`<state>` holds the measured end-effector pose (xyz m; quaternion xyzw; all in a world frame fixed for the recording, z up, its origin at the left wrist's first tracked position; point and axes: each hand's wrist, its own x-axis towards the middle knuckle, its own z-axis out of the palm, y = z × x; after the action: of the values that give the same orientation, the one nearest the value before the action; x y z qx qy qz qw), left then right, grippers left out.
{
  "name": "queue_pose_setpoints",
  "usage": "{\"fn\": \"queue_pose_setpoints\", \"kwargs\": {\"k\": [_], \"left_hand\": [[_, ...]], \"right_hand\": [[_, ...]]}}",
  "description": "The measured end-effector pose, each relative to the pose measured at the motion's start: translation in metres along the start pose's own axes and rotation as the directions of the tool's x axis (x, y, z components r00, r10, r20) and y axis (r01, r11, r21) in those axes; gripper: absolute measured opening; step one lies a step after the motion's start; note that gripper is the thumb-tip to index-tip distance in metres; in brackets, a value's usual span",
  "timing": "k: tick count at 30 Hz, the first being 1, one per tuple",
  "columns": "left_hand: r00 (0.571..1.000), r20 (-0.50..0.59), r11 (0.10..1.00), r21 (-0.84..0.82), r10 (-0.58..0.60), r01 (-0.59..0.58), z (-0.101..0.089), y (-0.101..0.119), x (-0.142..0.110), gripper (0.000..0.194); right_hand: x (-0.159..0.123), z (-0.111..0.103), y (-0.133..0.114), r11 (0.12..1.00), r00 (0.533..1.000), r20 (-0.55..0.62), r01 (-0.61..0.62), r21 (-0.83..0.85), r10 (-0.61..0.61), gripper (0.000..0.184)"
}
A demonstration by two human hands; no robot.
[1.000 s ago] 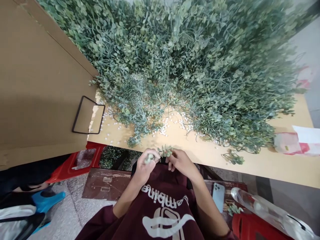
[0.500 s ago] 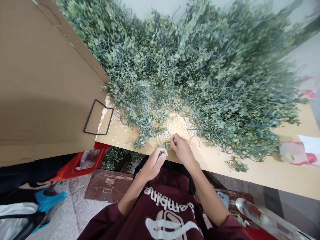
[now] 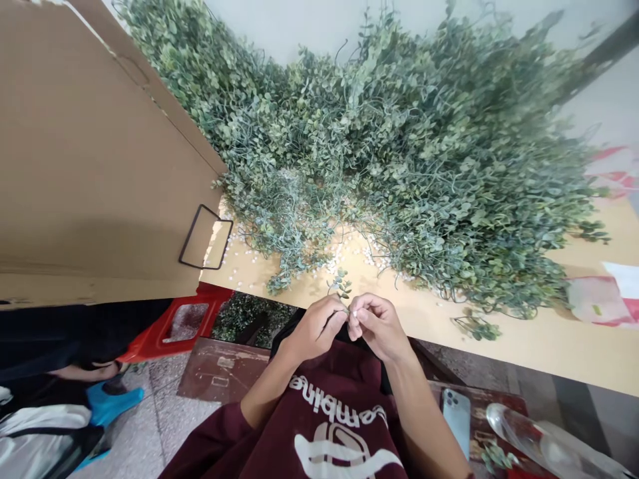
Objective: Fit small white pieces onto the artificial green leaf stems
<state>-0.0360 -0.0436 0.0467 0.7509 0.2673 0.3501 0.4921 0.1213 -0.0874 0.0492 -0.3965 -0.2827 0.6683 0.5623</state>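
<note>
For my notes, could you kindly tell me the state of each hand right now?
Left hand: closed, pinching the stem of a small green leafy sprig.
Right hand: closed, fingertips at that stem; whether it grips cannot be told.

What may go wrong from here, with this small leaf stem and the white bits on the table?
The small sprig, pinched between the left hand and right hand, might slip and fall past the table edge. The white bits lie loose nearby, so a hand could perhaps brush and scatter them.
</note>
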Motion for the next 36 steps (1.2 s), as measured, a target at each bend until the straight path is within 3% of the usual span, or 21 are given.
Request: {"fn": "queue_pose_setpoints", "kwargs": {"k": [16, 28, 36], "left_hand": [[0.992, 0.056, 0.992, 0.048, 0.112, -0.114, 0.007, 0.017, 0.004, 0.025], [0.988, 0.065, 0.982, 0.120, 0.137, -0.144, 0.009, 0.016, 0.008, 0.029], [0.988, 0.055, 0.983, 0.108, 0.145, -0.150, 0.007, 0.014, 0.009, 0.026]], "right_hand": [[-0.011, 0.002, 0.000, 0.989, 0.997, 0.016, 0.073, 0.128, -0.076, 0.024], [-0.009, -0.001, 0.002, 0.969, 0.997, 0.026, 0.069, 0.237, -0.077, 0.022], [-0.006, -0.003, 0.007, 0.974, 0.996, 0.028, 0.073, 0.216, -0.081, 0.019]]}}
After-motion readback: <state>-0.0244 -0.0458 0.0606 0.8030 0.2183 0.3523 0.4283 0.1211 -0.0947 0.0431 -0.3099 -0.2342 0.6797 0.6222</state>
